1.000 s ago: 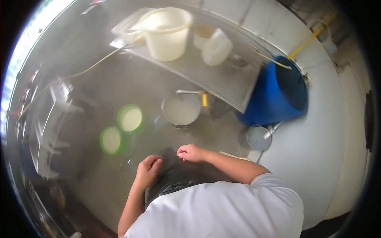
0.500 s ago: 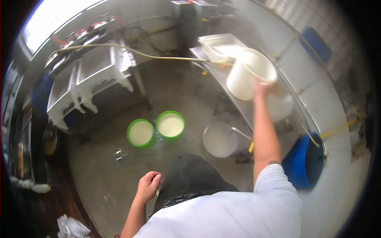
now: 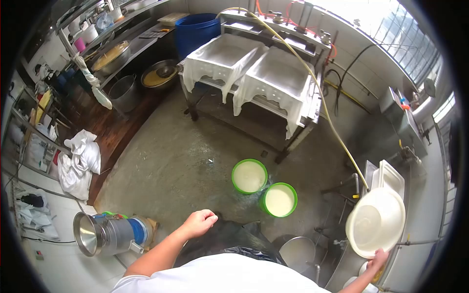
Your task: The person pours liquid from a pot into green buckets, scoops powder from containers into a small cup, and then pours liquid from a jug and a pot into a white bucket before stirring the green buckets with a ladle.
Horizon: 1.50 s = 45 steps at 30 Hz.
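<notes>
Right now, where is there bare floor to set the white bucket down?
Bare floor lies between the green buckets and the cloth pile, in front of the press table. It is crowded around the pot and the counter by the right hand, which holds the white bucket.

Wet concrete floor (image 3: 166, 161), bearing two green buckets (image 3: 249, 176) touching mid-floor, a steel pot (image 3: 299, 253) near them.

Bare floor (image 3: 166, 171) open left; green buckets (image 3: 249, 176) & draped racks (image 3: 254, 73) block ahead
</notes>
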Each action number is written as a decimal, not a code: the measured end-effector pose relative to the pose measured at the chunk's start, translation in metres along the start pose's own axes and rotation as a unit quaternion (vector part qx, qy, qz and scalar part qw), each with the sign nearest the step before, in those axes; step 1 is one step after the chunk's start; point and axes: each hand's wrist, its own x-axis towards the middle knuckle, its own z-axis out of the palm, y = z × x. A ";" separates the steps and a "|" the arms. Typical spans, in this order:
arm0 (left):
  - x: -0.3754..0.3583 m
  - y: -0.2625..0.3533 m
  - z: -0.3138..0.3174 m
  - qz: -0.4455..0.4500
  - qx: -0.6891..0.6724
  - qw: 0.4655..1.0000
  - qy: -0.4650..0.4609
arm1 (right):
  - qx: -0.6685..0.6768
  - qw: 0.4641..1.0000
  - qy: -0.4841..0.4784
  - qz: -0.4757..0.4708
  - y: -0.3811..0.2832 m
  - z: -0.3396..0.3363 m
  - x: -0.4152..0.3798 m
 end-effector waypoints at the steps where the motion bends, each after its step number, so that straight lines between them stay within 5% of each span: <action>1: 0.007 -0.006 -0.003 -0.004 -0.014 1.000 -0.007 | -0.046 0.994 -0.095 -0.032 -0.029 0.036 -0.022; 3: 0.027 -0.011 -0.017 -0.004 -0.030 0.999 -0.020 | -0.068 0.965 -0.249 -0.053 -0.098 0.133 -0.100; 5: 0.051 -0.012 -0.034 0.008 -0.035 0.999 -0.005 | -0.036 0.932 -0.357 -0.041 -0.086 0.211 -0.098; 11: 0.109 -0.036 -0.147 0.059 -0.087 0.992 0.073 | 0.045 0.825 -0.560 0.057 -0.090 0.492 -0.270; 15: 0.103 -0.054 -0.250 0.000 -0.146 0.977 0.156 | 0.062 0.781 -0.615 0.089 -0.125 0.628 -0.392; 24: 0.135 -0.102 -0.403 -0.025 -0.250 0.929 0.271 | 0.217 0.746 -0.625 0.077 -0.260 0.855 -0.521; 29: 0.184 -0.084 -0.459 -0.042 -0.258 0.919 0.294 | 0.288 0.830 -0.478 0.027 -0.294 1.006 -0.475; 31: 0.216 -0.086 -0.490 -0.047 -0.248 0.920 0.300 | 0.344 0.806 -0.481 0.023 -0.289 1.055 -0.447; 37: 0.309 -0.078 -0.605 -0.092 -0.219 0.928 0.287 | 0.192 0.891 -0.362 0.194 -0.271 1.137 -0.435; 41: 0.364 -0.049 -0.677 -0.097 -0.183 0.938 0.277 | 0.299 0.876 -0.312 0.213 -0.306 1.136 -0.568; 45: 0.424 -0.036 -0.741 -0.094 -0.189 0.942 0.260 | 0.158 0.795 -0.518 0.274 -0.309 1.171 -0.681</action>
